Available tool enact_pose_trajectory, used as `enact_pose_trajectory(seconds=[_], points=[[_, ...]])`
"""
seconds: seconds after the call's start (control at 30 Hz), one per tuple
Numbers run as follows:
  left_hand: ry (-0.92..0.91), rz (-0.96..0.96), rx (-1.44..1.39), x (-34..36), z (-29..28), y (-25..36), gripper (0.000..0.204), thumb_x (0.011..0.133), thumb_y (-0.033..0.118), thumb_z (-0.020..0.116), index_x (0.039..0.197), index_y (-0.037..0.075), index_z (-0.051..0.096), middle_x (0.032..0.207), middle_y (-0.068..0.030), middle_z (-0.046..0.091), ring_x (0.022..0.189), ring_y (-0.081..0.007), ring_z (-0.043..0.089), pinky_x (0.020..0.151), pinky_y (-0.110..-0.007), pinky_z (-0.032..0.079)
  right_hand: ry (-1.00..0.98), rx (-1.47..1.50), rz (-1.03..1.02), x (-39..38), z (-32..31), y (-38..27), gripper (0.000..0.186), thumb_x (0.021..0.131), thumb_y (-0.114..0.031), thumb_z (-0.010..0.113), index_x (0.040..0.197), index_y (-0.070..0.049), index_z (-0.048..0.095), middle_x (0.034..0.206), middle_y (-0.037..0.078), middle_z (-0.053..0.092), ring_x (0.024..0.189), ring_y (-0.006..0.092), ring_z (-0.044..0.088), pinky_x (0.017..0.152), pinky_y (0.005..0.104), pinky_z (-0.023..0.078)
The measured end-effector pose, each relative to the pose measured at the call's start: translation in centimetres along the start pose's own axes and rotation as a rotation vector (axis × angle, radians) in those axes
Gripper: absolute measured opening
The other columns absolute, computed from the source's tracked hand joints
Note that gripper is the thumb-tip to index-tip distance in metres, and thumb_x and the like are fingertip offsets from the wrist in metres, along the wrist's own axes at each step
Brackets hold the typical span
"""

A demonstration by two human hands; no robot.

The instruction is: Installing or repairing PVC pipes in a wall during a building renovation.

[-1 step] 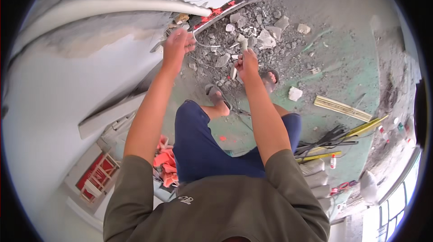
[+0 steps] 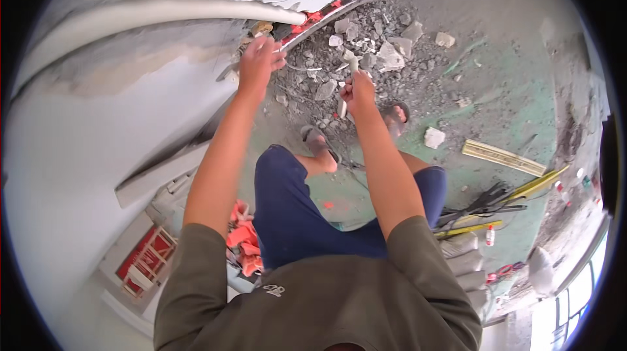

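Note:
My left hand [image 2: 260, 62] is raised with its fingers apart and holds nothing. It is near the end of a thick white pipe [image 2: 215, 9] that runs along the wall, beside a black and red strip [image 2: 326, 11] at the wall's foot. My right hand [image 2: 359, 93] is closed around a short, pale, pipe-like piece [image 2: 354, 63], whose upper end sticks out above the fist. What exactly this piece is I cannot make out. Under both hands lies a heap of grey rubble [image 2: 385, 31] with several larger broken chunks [image 2: 390, 57].
My sandalled feet stand at the rubble's near edge. To the right lie a loose white chunk [image 2: 434, 137], a cream-coloured strip [image 2: 504, 157], black and yellow lengths [image 2: 486, 207] and a small white bottle [image 2: 490, 235]. Orange-red pieces [image 2: 245, 240] are piled by my left leg.
The whole view has shifted slightly, so the floor things appear a little further right. Both hands keep nearly the same pose, and the pale piece stays in my right hand.

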State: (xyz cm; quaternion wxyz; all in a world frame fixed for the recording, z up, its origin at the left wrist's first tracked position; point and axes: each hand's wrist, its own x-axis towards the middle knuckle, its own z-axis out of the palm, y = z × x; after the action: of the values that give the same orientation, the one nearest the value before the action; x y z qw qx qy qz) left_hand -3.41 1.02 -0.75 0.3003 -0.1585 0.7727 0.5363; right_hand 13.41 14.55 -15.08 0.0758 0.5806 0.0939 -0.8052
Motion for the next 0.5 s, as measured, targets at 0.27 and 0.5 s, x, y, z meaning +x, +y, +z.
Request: enact_pose_trajectory(seconds=[0.27,0.5], points=[[0.218,0.378,0.318,15.2,4.7,-8.1,0.05,0.096,0.032,0.058,0.122,-0.007,0.042,0.085,-0.0157,0.069,0.06,-0.0161,0.065,0.052,-0.028,0.054,-0.398,0.228,-0.054,20.2,4.1,2.6,0.036,0.101,-0.02,0.044,0.136,-0.013,0.044,0.076,0.001,0.047,0.055,0.0093,0.04,0.056,0.0297,0.043],[0.361,0.568,0.204,18.0,5.3,-9.0,0.046,0.095,0.03,0.061,0.115,-0.008,0.045,0.07,-0.0117,0.066,0.049,-0.0145,0.06,0.043,-0.026,0.05,-0.386,0.357,-0.041,24.6,4.5,5.0,0.018,0.101,-0.017,0.04,0.118,-0.014,0.046,0.069,-0.001,0.043,0.052,0.0089,0.035,0.053,0.0274,0.037]])
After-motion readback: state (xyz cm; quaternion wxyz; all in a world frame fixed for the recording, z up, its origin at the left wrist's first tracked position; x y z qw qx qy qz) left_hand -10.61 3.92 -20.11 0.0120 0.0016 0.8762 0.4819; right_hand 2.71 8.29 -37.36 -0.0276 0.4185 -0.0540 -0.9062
